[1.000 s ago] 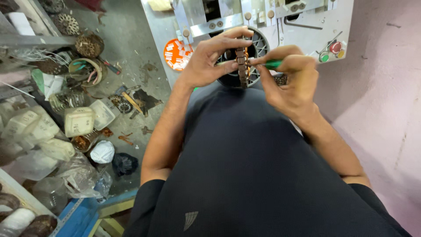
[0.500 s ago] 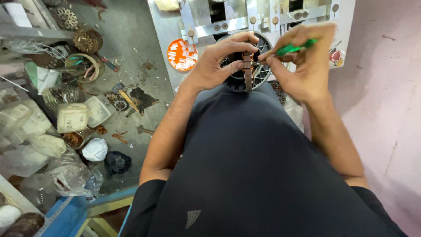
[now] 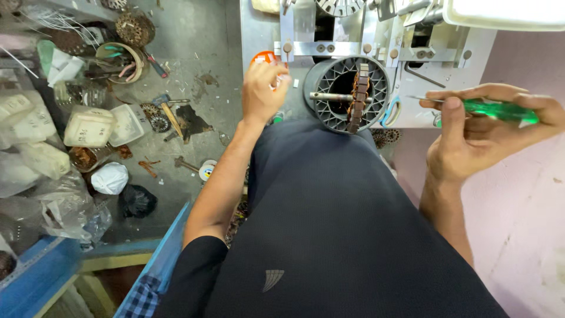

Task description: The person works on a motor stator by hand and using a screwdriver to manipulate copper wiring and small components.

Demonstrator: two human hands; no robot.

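Grey concrete floor (image 3: 194, 53) fills the upper left of the frame, strewn with scraps, and a pale pink surface (image 3: 518, 224) takes the right side. From my seat at the remote feed, I see a dark garment (image 3: 329, 235) covering the lower middle of the view.

At the top centre stands a metal machine (image 3: 353, 35), and in front of it sits a grey round motor housing (image 3: 347, 94) with a ribbed inner wall. A steel shaft (image 3: 329, 96) runs across its opening, and a brown stack of laminations (image 3: 358, 100) stands upright on that shaft, inside the ring.

My right hand (image 3: 477, 138), at the right edge of the frame, is clenched around a green-handled screwdriver (image 3: 494, 109); the thin metal tip points left toward the housing but stays apart from it. My left hand (image 3: 265, 88), upper middle, is curled just left of the housing, with something small and pale pinched at the fingertips; I cannot tell what it is. An orange round object (image 3: 263, 57) peeks out behind that hand.

Along the left side lie white plastic tubs (image 3: 88, 126), clear bags (image 3: 65, 206), a white bundle (image 3: 110, 178), a black bag (image 3: 138, 200), and a ring of coiled parts (image 3: 118, 56). A blue edge (image 3: 41, 277) crosses the lower left corner.
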